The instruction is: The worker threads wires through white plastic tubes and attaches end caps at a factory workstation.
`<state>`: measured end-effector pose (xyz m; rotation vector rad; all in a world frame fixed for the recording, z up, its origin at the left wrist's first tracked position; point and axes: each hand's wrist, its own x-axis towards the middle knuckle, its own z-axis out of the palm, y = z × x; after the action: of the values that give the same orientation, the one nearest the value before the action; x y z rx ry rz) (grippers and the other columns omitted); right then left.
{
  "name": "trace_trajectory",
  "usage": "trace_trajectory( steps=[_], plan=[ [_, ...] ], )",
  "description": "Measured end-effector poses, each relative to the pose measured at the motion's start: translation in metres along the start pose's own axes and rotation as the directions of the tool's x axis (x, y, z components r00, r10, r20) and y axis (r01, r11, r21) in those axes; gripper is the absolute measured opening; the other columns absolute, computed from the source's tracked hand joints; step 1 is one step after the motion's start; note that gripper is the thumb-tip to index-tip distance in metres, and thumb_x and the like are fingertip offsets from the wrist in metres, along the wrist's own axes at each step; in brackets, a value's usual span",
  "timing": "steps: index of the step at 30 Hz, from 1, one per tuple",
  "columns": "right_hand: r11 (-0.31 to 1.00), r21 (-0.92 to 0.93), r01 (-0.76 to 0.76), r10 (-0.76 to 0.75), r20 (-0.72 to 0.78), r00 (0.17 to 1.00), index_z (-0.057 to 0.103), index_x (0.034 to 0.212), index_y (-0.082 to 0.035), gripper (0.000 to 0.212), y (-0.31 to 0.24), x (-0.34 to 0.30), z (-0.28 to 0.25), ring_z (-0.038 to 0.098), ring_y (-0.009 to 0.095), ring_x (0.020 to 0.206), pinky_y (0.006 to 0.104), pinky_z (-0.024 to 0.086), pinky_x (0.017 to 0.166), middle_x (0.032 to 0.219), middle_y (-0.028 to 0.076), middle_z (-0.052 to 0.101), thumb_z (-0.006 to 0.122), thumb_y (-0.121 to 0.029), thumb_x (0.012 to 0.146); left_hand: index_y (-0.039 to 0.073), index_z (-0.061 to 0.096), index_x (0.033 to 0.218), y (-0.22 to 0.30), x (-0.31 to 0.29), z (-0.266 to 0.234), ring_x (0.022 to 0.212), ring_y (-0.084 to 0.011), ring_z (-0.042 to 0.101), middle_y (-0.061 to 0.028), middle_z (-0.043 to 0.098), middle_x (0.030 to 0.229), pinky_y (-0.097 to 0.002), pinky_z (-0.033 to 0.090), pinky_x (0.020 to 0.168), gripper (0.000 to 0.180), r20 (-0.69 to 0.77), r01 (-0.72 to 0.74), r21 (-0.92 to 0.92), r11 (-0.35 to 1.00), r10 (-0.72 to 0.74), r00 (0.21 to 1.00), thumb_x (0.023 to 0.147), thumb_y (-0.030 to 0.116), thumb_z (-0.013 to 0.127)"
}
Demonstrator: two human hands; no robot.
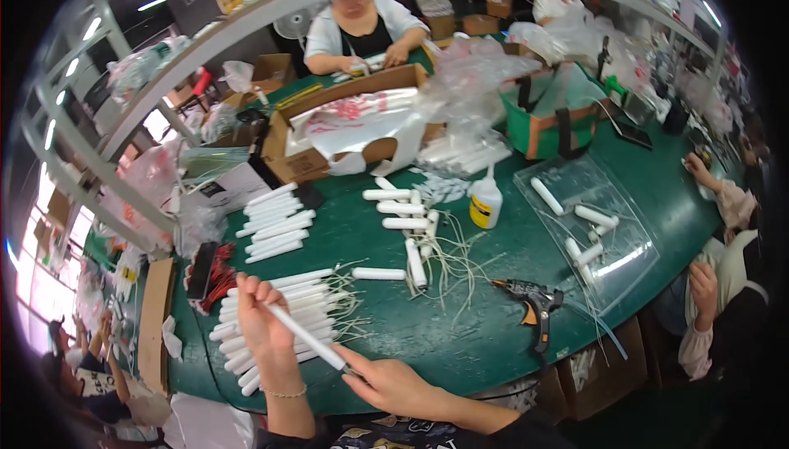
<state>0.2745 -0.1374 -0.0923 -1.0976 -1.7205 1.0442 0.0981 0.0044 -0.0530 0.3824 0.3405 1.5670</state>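
Note:
A slim white tube (306, 335) slants between my two hands above the near edge of the green table. My left hand (263, 327) is closed around its upper end, palm partly turned up. At the lower end, the fingers of my right hand (393, 385) pinch the tube, where a small dark part shows. Just beyond my left hand lies a row of white tubes with thin wires (312, 294). Farther back sits a stack of white tubes (279, 223). Several thicker white tubes (404, 224) with tangled wires lie in the middle.
A black and orange glue gun (536, 305) lies right of my hands. Behind it stand a white squeeze bottle (486, 202) and a clear sheet (625, 243) bearing several tubes. A cardboard box (304, 168) and green bag (526, 132) stand farther back. Co-workers sit opposite and at right.

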Motion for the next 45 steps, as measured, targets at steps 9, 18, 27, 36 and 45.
trace_trajectory(
  steps=[9, 18, 27, 36, 45],
  plan=[
    [0.997, -0.057, 0.057, -0.059, -0.034, 0.998, 0.033, 0.138, -0.005, 0.054, -0.002, 0.008, -0.008, 0.062, 0.034, 0.066, 0.0406, 0.049, 0.058, 0.076, 0.015, 0.064, 0.055, -0.019, 0.09, 0.005, 0.049, 0.097, 0.003, 0.009, 0.005, 0.057, -0.0085, 0.037, 0.001, 0.041, 0.068, -0.0207, 0.037, 0.051, 0.016, 0.046, 0.032, -0.042, 0.999, -0.031, 0.998, 0.1, 0.017, 0.04],
    [0.965, 0.258, 0.039, 0.026, -0.245, 0.969, 0.045, 0.113, -0.006, 0.032, 0.006, 0.008, -0.011, 0.064, 0.031, 0.073, 0.0385, 0.049, 0.061, 0.082, 0.013, 0.066, 0.06, -0.017, 0.087, 0.003, 0.049, 0.097, 0.007, 0.007, 0.005, 0.055, -0.0076, 0.037, 0.0008, 0.041, 0.067, -0.0206, 0.035, 0.05, 0.017, 0.11, 0.102, -0.141, 0.985, -0.087, 0.99, 0.1, 0.014, 0.037],
    [0.981, 0.088, 0.17, -0.133, -0.322, 0.937, 0.058, 0.094, -0.003, 0.017, -0.003, 0.009, -0.006, 0.063, 0.026, 0.068, 0.0345, 0.049, 0.059, 0.078, 0.009, 0.063, 0.066, -0.014, 0.082, 0.002, 0.051, 0.091, 0.037, -0.008, -0.007, 0.054, -0.0084, 0.039, 0.0001, 0.039, 0.065, -0.0216, 0.034, 0.048, 0.016, 0.095, 0.124, -0.232, 0.965, -0.104, 0.99, 0.097, 0.01, 0.039],
    [0.927, -0.276, 0.256, -0.35, -0.384, 0.854, 0.062, 0.087, -0.003, 0.015, -0.027, 0.006, 0.019, 0.061, 0.024, 0.065, 0.0338, 0.049, 0.057, 0.075, 0.008, 0.062, 0.07, -0.009, 0.076, 0.006, 0.046, 0.083, 0.066, -0.019, -0.007, 0.051, -0.0081, 0.033, 0.0014, 0.038, 0.062, -0.0211, 0.034, 0.048, 0.023, 0.148, 0.14, -0.218, 0.966, -0.109, 0.983, 0.101, 0.017, 0.035],
    [0.936, -0.346, 0.069, -0.239, -0.48, 0.844, 0.064, 0.091, 0.0, 0.01, -0.058, 0.021, 0.077, 0.058, 0.017, 0.066, 0.0269, 0.045, 0.06, 0.079, 0.01, 0.063, 0.063, 0.002, 0.08, 0.013, 0.047, 0.082, 0.08, -0.02, 0.0, 0.049, -0.0081, 0.034, 0.004, 0.034, 0.058, -0.0241, 0.032, 0.049, 0.022, 0.019, -0.15, -0.023, 0.988, 0.151, 0.988, 0.097, 0.029, 0.048]
  ],
)
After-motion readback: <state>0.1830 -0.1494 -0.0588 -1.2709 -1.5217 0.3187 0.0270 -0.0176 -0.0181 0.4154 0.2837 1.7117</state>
